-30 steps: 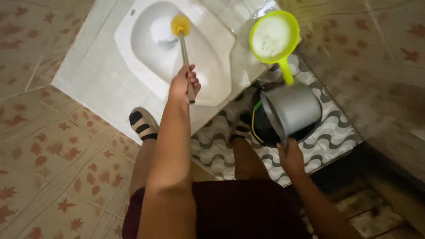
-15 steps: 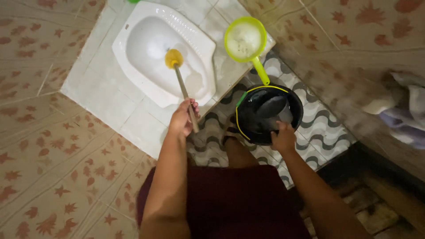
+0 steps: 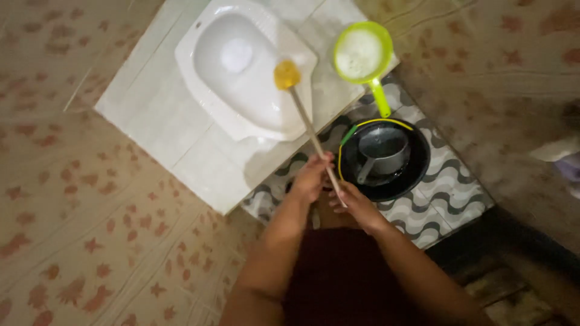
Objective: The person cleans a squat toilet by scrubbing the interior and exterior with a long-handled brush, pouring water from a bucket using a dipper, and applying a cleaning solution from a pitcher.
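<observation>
Brush: a toilet brush (image 3: 309,124) with a yellow head and a long pale handle; the head rests on the right-hand rim of the white squat toilet pan (image 3: 241,66), and the handle slants down to the person's hands.
Left hand: the left hand (image 3: 312,176) is closed around the handle just above its lower end, fingers wrapped round it.
Right hand: the right hand (image 3: 353,202) is curled round the very end of the handle, just below the left; how firm that grip is cannot be told.
Pan: the bowl looks wet and pale inside, with no visible dirt; it sits in a raised white tiled platform (image 3: 151,115).
Progress: judging by the brush head on the rim rather than in the bowl, the scrubbing seems to have reached the edge; the bowl looks largely done, while the rim and a rinse appear left.
Nearby: a lime-green dipper (image 3: 364,57) lies on the platform right of the pan; a black bucket (image 3: 417,163) stands on the wave-patterned floor tiles (image 3: 459,193), with a grey scoop (image 3: 382,156) inside it.
Change: half a second ago the right hand was at the bucket and only the left held the brush, whose head was down in the bowl; now both hands are on the handle and the head has come up to the rim.
</observation>
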